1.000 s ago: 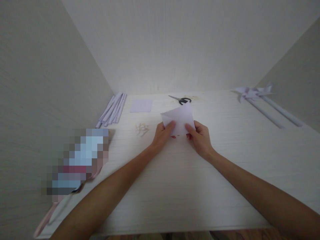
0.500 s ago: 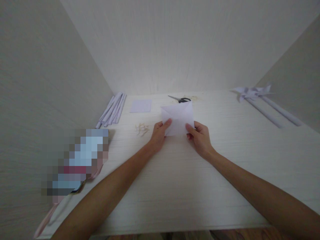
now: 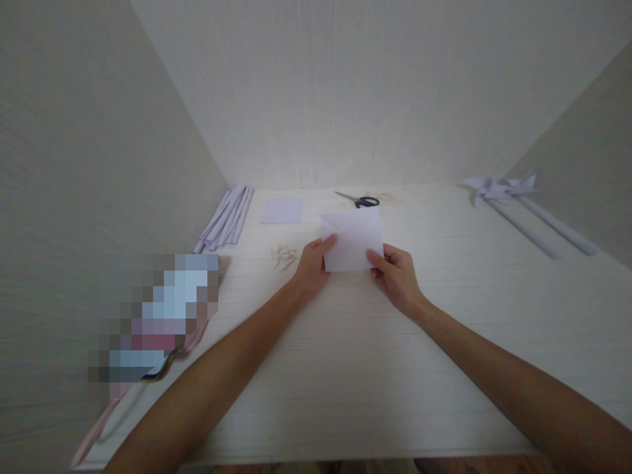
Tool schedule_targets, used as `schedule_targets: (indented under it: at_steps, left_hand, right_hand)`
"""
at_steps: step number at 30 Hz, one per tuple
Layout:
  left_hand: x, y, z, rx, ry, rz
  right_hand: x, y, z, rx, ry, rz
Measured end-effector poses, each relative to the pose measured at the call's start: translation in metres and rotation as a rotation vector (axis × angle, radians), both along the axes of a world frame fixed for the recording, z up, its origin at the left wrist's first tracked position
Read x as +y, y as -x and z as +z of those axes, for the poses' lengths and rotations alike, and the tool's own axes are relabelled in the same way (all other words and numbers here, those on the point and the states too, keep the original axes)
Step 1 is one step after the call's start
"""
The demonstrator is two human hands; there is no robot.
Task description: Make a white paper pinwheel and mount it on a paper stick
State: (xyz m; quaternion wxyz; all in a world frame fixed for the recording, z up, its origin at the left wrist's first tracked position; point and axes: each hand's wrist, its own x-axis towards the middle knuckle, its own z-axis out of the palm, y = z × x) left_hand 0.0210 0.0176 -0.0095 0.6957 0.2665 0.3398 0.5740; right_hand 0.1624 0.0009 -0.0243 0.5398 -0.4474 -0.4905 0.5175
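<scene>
A white, nearly square sheet of paper is held up over the middle of the table, with a faint crease near its upper left corner. My left hand pinches its left edge, thumb on the front and fingers behind. On the lower right edge, my right hand grips it the same way. Just behind the paper's top edge lie scissors with black handles, blades pointing left. Left of my left hand is a small scatter of thin, pale pieces, too small to name.
A stack of square paper lies at the back left beside several rolled paper sticks. Paper pinwheels on sticks rest at the back right. A blurred-out device leans at the left wall. Walls enclose the table's back and sides.
The view has shifted slightly, so things sit a little lower and further right. Both hands keep their hold on the paper, which is tilted slightly differently.
</scene>
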Motion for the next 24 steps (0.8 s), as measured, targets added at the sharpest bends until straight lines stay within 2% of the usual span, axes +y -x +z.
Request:
schedule_targets:
  at_steps: [8, 14, 24]
  left_hand:
    - [0.0064, 0.0028, -0.0045, -0.001, 0.022, 0.133]
    - [0.0055, 0.0025, -0.0008, -0.053, 0.077, 0.196]
    - [0.0055, 0.0048, -0.0031, -0.11, 0.09, 0.135]
  right_hand:
    - [-0.0001, 0.0006, 0.0011, -0.021, 0.011, 0.02]
    - [0.0022, -0.002, -0.0046, -0.039, -0.009, 0.022]
    - [0.0017, -0.0016, -0.0035, 0.02, 0.015, 0.041]
